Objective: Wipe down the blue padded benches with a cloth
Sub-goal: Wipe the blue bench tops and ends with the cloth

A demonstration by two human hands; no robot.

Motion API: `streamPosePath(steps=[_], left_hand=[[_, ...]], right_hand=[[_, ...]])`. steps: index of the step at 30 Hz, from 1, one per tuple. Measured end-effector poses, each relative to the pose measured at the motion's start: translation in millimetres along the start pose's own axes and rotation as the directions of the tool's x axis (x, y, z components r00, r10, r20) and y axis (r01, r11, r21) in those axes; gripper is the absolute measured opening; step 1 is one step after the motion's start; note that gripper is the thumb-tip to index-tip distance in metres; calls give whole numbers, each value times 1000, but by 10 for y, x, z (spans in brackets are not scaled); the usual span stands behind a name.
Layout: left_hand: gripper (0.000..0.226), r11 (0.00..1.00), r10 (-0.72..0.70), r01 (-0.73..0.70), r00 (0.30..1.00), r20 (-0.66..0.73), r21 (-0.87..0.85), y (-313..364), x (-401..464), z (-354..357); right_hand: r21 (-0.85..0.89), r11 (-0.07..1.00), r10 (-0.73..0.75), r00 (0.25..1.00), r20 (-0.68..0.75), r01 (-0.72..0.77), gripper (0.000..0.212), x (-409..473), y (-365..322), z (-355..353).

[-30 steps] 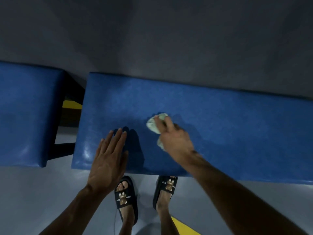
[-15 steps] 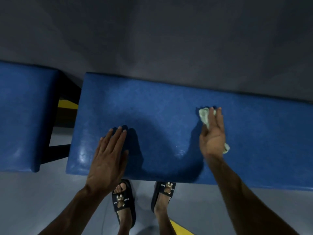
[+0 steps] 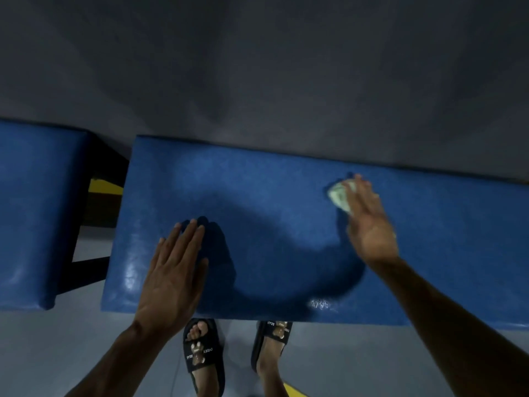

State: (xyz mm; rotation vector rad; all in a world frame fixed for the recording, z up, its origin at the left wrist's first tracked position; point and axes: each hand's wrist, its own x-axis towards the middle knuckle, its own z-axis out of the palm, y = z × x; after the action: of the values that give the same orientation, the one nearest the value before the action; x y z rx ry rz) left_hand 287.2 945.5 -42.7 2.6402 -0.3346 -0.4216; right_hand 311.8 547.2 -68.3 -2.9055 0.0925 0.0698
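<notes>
At the bottom of the frame two feet in dark slides stood on the grey floor, toes pointing at the bench, with a strip of yellow marking just behind the right heel. Above them, the left hand lay flat on the near edge of the blue bench, fingers straight and close together, holding nothing. A dark shadow curved across the padding between the two arms. Further up and to the right of the frame, the right hand pressed a pale, crumpled cloth against the bench top with its fingers stretched out over it; the cloth poked out past the fingertips on the left side, near the far edge of the padding. The hand was a little blurred. At the left of the frame a second blue bench stood apart from the first, a dark frame showing in the gap. Beyond both ran a grey wall.
</notes>
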Motion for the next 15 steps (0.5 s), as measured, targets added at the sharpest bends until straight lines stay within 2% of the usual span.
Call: streamPosePath(steps=[1, 3, 5, 6, 8, 10, 13, 15], left_hand=[[61, 1000, -2, 2, 1000, 1, 1, -2, 9, -4], [62, 1000, -8, 8, 1000, 7, -1, -5, 25, -11], [62, 1000, -8, 8, 1000, 17, 1, -5, 34, -14], [62, 1000, -6, 6, 1000, 20, 3, -3, 44, -14], [61, 1000, -3, 2, 1000, 19, 5, 11, 77, -10], [61, 1000, -9, 8, 1000, 14, 7, 35, 106, -4], [61, 1000, -2, 2, 1000, 17, 8, 84, 137, 9], [62, 1000, 7, -8, 1000, 21, 8, 109, 148, 21]], right_hand=[[60, 990, 126, 992, -22, -125, 68, -30, 115, -27], [225, 911, 373, 922, -100, -345, 65, -6, 4, 23], [331, 833, 511, 846, -153, -443, 70, 96, -426, 108], [348, 829, 508, 849, -144, -437, 72, 168, -685, 146], [324, 891, 360, 929, -84, -316, 71, 295, -1169, 215], [219, 971, 112, 990, -82, -92, 65, 364, -1485, 328], [112, 969, -219, 975, -33, 221, 72, 415, -1412, 334], [60, 937, -344, 939, -7, 344, 74, 454, -1026, 222]])
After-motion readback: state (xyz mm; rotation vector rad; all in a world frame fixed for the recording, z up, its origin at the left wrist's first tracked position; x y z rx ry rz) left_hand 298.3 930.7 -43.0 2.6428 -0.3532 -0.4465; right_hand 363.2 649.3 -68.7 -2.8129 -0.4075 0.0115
